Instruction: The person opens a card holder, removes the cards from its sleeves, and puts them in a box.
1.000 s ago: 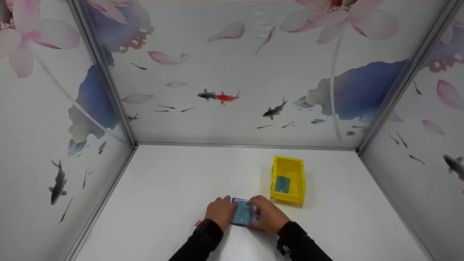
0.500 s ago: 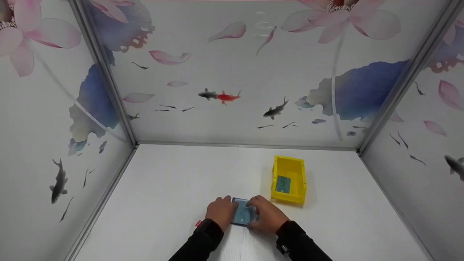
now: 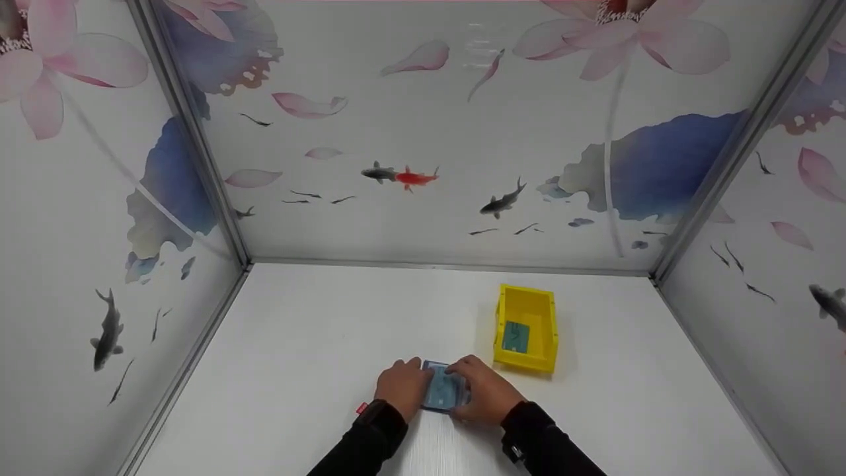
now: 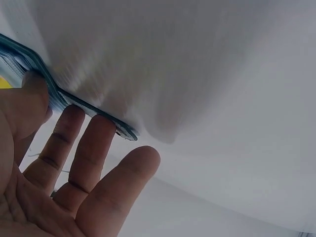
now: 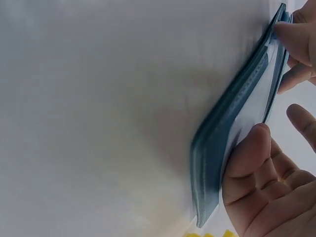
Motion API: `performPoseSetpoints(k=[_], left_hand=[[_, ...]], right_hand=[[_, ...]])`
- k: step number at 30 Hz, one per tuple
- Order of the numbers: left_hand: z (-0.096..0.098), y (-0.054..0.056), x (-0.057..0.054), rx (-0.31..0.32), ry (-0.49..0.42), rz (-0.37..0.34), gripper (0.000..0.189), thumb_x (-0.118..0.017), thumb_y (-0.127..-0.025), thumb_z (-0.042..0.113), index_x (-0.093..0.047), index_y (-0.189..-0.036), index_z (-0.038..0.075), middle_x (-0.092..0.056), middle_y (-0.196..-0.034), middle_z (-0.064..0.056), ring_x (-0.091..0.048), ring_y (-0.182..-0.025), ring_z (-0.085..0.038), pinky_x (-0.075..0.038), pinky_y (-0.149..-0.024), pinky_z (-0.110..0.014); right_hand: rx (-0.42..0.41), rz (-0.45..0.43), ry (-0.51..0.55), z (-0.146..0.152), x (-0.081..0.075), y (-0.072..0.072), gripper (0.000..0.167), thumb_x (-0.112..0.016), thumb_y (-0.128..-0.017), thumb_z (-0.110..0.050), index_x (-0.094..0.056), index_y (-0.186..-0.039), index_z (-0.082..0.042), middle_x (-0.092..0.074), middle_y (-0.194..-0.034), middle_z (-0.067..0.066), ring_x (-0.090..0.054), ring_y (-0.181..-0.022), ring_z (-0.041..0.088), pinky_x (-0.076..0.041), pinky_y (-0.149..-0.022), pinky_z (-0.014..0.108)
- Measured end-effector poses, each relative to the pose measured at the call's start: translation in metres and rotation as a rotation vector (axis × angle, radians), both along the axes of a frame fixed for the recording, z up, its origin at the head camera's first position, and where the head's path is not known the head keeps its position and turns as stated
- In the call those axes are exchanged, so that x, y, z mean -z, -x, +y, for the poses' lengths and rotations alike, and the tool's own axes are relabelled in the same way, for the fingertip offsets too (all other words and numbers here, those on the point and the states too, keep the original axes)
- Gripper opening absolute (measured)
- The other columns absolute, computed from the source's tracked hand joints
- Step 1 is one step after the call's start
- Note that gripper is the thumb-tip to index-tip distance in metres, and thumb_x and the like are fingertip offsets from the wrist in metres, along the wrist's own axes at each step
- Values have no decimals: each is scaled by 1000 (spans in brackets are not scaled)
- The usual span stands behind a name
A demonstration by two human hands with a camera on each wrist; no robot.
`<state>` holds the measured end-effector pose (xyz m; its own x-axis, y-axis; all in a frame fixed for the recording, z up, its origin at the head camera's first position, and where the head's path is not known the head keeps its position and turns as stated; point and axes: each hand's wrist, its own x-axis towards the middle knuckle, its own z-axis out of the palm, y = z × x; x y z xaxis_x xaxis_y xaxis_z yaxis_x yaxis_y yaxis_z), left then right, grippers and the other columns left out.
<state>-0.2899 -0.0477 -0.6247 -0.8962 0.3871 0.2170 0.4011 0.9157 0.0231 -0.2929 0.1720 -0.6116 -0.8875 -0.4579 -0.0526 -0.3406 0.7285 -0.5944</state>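
A teal card holder with clear sleeves [image 3: 439, 389] lies between the two hands at the front middle of the table. My left hand [image 3: 402, 387] grips its left side, the thumb on top; in the left wrist view, fingertips [image 4: 101, 126] meet its edge. My right hand [image 3: 488, 391] grips the opposite side between thumb and fingers. In the right wrist view the holder [image 5: 210, 163] stands partly spread, with layered dark covers and a clear pocket between them. The right thumb [image 5: 252, 150] lies along that pocket. Part of the holder is hidden behind the hands.
A yellow bin [image 3: 525, 361] stands beyond the right hand, with a flat teal card-like piece [image 3: 515, 336] bearing a dark mark inside. The white table [image 3: 317, 317] is bounded by printed panels with metal frame rails [image 3: 185, 125] at the back and both sides.
The right hand has shifted very slightly left over the card holder. The left hand, the holder and the bin stay in place.
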Motion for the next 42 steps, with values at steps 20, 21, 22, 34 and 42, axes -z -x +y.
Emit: performPoseSetpoints(k=[20,21,22,34,42], left_hand=[[3,-1,6,5,14,-7,23,-77,-105,9,-87,-124,18,-78,-111,-6,-71,-91,-23,-63,-73,-37],[3,-1,5,0,20,-14,24,-77,-105,9,-87,-125,18,-78,-112,-6,-71,-92,-24,-63,-74,-37],[4,-1,4,-3,27,-19,25,-76,-105,8,-87,-125,18,-78,-113,-6,-72,-93,-24,-64,-75,-38],[1,0,3,-2,51,16,24,-78,-103,6,-89,-121,18,-75,-104,-5,-69,-87,-23,-62,-70,-36],[-1,2,6,12,46,66,25,-79,-102,5,-90,-119,20,-75,-101,-5,-68,-82,-22,-60,-66,-34]], right_hand=[[39,-104,26,7,-1,7,69,-104,-80,-27,-74,-141,-17,-58,-138,3,-60,-114,18,-57,-103,41],[41,-109,34,8,-1,7,66,-104,-80,-27,-75,-139,-16,-58,-138,4,-60,-113,19,-56,-100,39],[45,-117,41,9,-1,7,63,-103,-80,-26,-76,-137,-16,-58,-138,5,-59,-111,18,-55,-97,36],[95,-146,50,17,1,6,60,-103,-82,-36,-81,-133,-14,-56,-139,3,-57,-115,19,-54,-100,37],[128,-177,82,22,-5,3,61,-103,-81,-35,-80,-135,-17,-52,-145,3,-57,-121,22,-54,-105,44]])
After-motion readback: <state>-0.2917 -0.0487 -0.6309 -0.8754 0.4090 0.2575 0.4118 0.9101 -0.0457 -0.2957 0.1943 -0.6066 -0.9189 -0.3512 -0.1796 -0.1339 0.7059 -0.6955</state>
